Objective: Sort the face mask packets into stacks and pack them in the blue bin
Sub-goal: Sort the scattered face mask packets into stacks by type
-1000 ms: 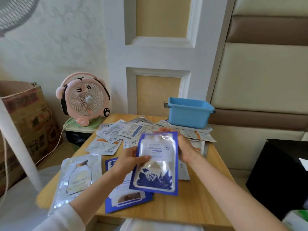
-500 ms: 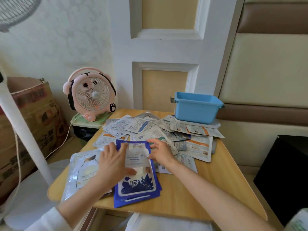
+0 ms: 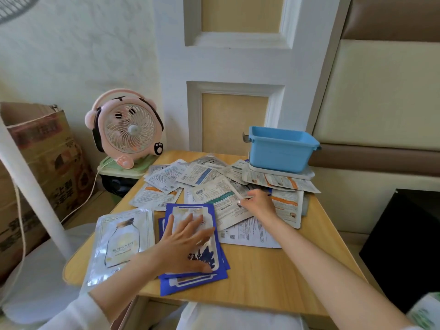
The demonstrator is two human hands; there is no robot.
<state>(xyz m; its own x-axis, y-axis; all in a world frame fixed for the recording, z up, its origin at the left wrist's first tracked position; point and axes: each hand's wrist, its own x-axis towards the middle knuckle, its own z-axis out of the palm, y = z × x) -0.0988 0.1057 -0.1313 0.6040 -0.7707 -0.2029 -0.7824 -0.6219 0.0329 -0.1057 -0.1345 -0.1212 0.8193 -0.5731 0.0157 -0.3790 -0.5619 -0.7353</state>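
Pink fan [image 3: 126, 132] stands far left. One silver packet [image 3: 119, 244] lies on the table [image 3: 273, 277]. The left hand [image 3: 183, 246] presses flat on at least three stacked blue packets [image 3: 197, 278]. The right hand [image 3: 258, 204] curls onto the loose pile [image 3: 209, 177]; whether it grips is unclear. One blue bin [image 3: 281, 156] sits atop packets, its inside hidden.

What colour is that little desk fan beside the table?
Pale pink, with black side bands: the round desk fan, head view.

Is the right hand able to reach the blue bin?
Probably yes: the right hand is near the bin, with only flat packets lying between them.
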